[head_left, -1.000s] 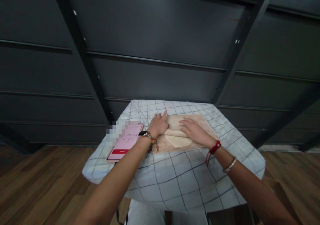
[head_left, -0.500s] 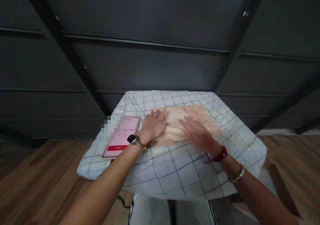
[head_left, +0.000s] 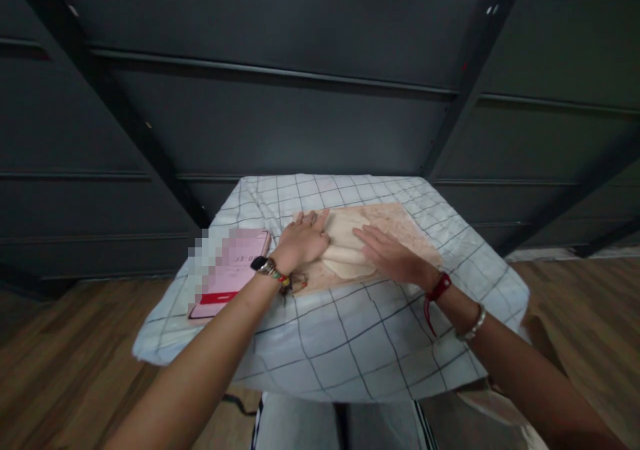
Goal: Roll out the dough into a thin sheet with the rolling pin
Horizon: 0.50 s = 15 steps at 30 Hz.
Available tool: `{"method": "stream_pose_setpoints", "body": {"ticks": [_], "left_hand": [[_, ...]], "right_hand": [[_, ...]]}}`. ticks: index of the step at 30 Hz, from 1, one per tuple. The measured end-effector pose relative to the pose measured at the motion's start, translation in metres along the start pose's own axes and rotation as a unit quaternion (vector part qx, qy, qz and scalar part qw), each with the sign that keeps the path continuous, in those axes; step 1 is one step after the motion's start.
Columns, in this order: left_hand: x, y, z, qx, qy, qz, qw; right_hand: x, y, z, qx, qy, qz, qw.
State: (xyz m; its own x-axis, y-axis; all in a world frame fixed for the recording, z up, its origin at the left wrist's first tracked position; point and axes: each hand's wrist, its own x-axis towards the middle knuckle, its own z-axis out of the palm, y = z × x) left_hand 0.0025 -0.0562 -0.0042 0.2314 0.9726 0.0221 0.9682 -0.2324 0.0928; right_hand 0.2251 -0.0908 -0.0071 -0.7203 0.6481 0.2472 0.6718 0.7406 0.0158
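Note:
A beige folded cloth lies on a small table covered with a white checked tablecloth. My left hand rests flat on the cloth's left part, fingers spread, a watch and a beaded band on its wrist. Pressed flat on the right part of the same cloth is my right hand, with a red thread and a metal bangle on its wrist. Neither hand grips anything.
A pink phone with a lit screen lies on the table to the left of my left hand. Behind the table stands a dark panelled wall with slanted black beams. Wooden floor surrounds the table.
My view has shifted a little, so the table sits lower left in the picture. Both hands stay flat on the cloth; the right hand has slid slightly toward its middle.

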Motion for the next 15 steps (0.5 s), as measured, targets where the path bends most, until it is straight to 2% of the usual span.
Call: {"method": "stream_pose_setpoints", "body": {"ticks": [2, 6, 12, 15], "left_hand": [[-0.003, 0.002, -0.002, 0.010, 0.009, -0.002, 1.000], [-0.028, 0.009, -0.010, 0.046, 0.042, -0.015, 0.998], [-0.039, 0.015, -0.011, 0.068, 0.070, -0.022, 0.995], [-0.046, 0.015, -0.009, 0.075, 0.088, -0.008, 0.993]], "right_hand": [[0.001, 0.000, 0.000, -0.008, 0.001, 0.010, 1.000], [-0.006, -0.017, -0.001, 0.007, 0.039, 0.069, 0.997], [-0.009, -0.023, -0.002, 0.016, 0.048, 0.090, 0.995], [-0.012, -0.030, -0.006, 0.006, 0.053, 0.078, 0.996]]}}
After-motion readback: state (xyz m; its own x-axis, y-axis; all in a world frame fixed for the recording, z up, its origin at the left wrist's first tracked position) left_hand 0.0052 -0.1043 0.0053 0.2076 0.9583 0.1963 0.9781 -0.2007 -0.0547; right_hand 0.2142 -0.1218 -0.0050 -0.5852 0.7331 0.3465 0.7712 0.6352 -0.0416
